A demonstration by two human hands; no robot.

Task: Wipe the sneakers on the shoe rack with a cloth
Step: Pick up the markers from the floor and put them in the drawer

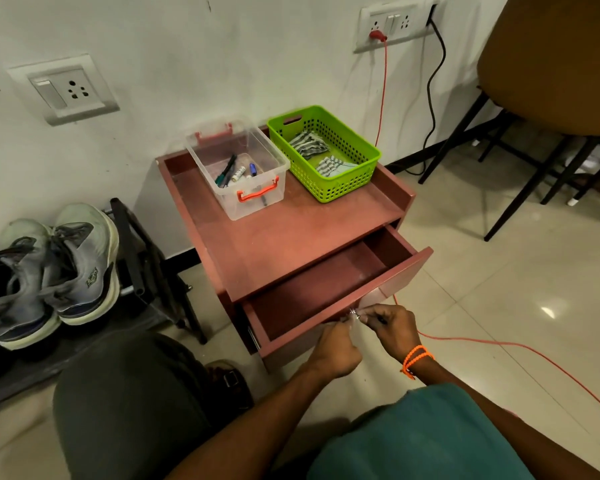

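Both hands meet at the front edge of the pulled-out drawer (329, 282) of a small reddish-brown wooden side cabinet (281, 233); the left hand (335, 351) is curled, its fingertips pinching a small pale, shiny thing (353, 315) too small to identify; the right hand (394, 329), with an orange beaded band (417, 360) on its wrist, has its fingers bent in toward the same small thing, pinching it from the other side; the two sets of fingertips are touching or nearly so.

Far to the left of the fingers, a pair of grey and pale-green sneakers (49, 271) with dark laces sits on the top tier of a black metal shoe rack (146, 258), toes toward the wall; beyond the fingers, on the cabinet top, a bright green perforated plastic basket (329, 181) holds folded grey-and-white striped cloths (312, 143), well apart from both hands; just left of the basket stands a clear plastic box (236, 168) with orange handles, with markers lying in it.

An orange cable (499, 344) runs across the tiled floor to the right of the right hand's fingers and up to a wall socket (392, 24); a brown chair (548, 64) with black legs stands farther right.
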